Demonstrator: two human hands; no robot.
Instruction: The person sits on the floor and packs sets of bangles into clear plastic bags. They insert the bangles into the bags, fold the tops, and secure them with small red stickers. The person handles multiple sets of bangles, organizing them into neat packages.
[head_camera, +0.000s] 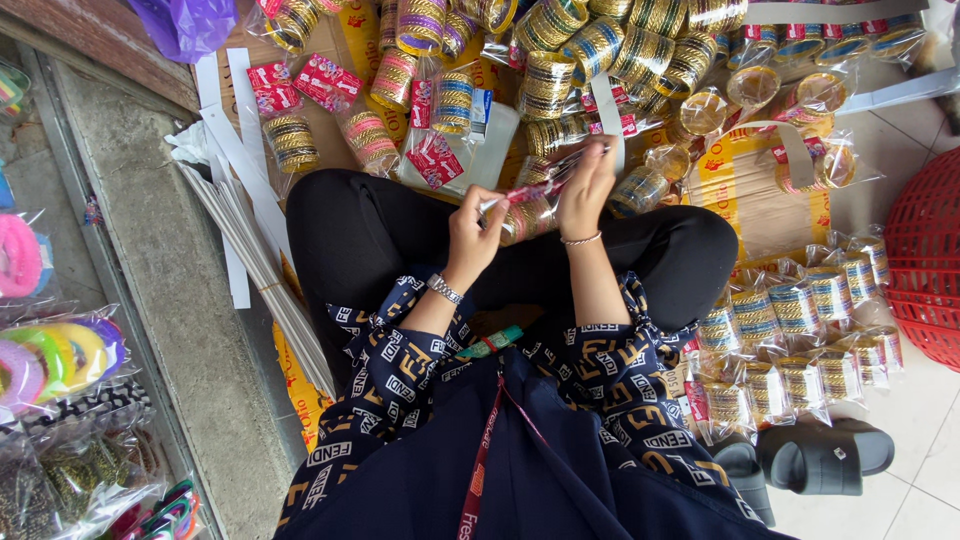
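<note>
Both hands are up over the crossed legs, working one clear packet of bangles (528, 212). The left hand (474, 232) pinches the packet's near edge, fingers curled tight, a watch on its wrist. The right hand (587, 188) pinches the top of the same packet, fingertips pressed together on a red strip; exactly what that strip is cannot be told, since the fingers cover most of it. The packet itself sits between the two hands, just above the black trousers (370, 235), and its lower half is hidden behind the left hand's knuckles. Beyond the packet, a heap of bagged bangles (600, 50) in gold, green and blue spreads across flattened cardboard (745, 195), the top row cut off by the frame edge. To the right of the packet, past the knee, more bagged gold bangles (800, 330) lie in rows on the tiled floor. Nearer than those, grey slippers (825, 455) sit side by side, one half covered by the patterned sleeve. Far right of the packet, a red basket (925, 260) shows only its curved side. Left of the packet, a bundle of white strips (255, 255) runs along the concrete step, and bright hair ties in bags (50, 355) are blurred at the edge.
</note>
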